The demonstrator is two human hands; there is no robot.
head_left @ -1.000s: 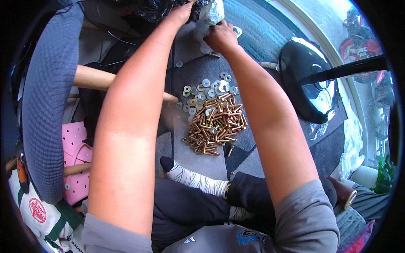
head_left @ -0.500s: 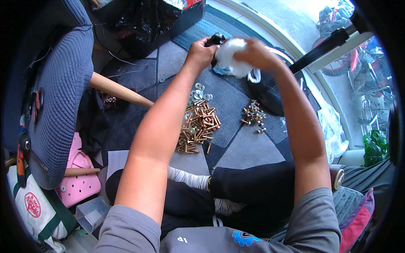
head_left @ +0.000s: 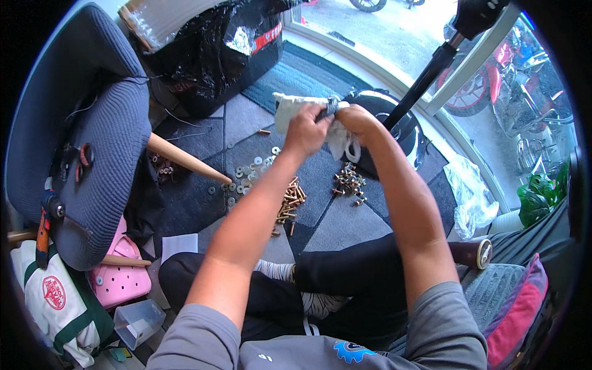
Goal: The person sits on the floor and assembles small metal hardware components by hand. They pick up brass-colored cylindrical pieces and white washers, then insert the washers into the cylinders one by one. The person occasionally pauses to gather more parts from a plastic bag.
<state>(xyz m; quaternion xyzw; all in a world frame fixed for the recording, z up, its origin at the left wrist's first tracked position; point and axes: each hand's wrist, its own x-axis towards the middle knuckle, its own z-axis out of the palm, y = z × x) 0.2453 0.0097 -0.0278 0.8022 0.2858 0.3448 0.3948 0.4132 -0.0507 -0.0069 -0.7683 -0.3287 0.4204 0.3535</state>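
My left hand (head_left: 306,132) and my right hand (head_left: 359,123) are close together above the floor, fingers closed. Between the fingertips shows a small dark grey piece (head_left: 332,107); its kind is unclear. A white, crumpled, cloth-like thing (head_left: 288,111) sticks out beyond my left hand. Beneath my right hand, white material with a loop (head_left: 352,150) hangs or lies; I cannot tell which. Below the hands are loose washers (head_left: 256,165), partly behind my left forearm, a pile of brass-coloured bolts (head_left: 293,198) and a smaller heap of short fasteners (head_left: 349,184).
A grey ribbed chair (head_left: 117,123) with wooden legs stands at left, pliers (head_left: 44,228) on it. A black-wrapped box (head_left: 216,68) is at the back. The black pole (head_left: 419,83) rises from a round base. At left are a pink clog (head_left: 123,277) and a clear container (head_left: 139,324).
The view has shifted, showing more of the box and doorway. My right hand's fast motion has slowed. The white thing, earlier blurred at my right hand, now extends past my left.
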